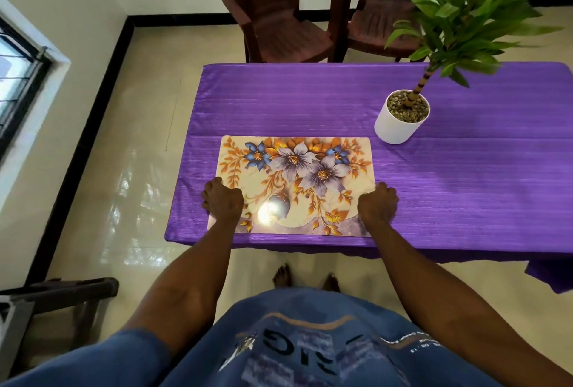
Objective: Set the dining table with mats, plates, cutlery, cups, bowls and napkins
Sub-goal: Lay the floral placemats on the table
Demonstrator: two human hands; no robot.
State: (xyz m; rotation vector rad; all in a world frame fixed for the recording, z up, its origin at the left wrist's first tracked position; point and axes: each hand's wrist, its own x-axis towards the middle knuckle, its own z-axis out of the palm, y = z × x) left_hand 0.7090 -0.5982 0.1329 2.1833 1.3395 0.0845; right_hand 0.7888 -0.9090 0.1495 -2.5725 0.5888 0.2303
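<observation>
A floral place mat [294,182] with blue, lilac and orange flowers lies flat on the purple tablecloth [465,175], near the table's left front corner. My left hand [221,200] grips the mat's left edge with curled fingers. At the opposite edge my right hand [377,203] grips the mat the same way. The fingertips of both hands are hidden under the knuckles. No plates, cutlery, cups, bowls or napkins are in view.
A white pot [400,121] with a leafy green plant [471,11] stands just beyond the mat's far right corner. Two dark brown plastic chairs [279,20] stand behind the table. Another dark chair [62,293] sits on the floor at my left.
</observation>
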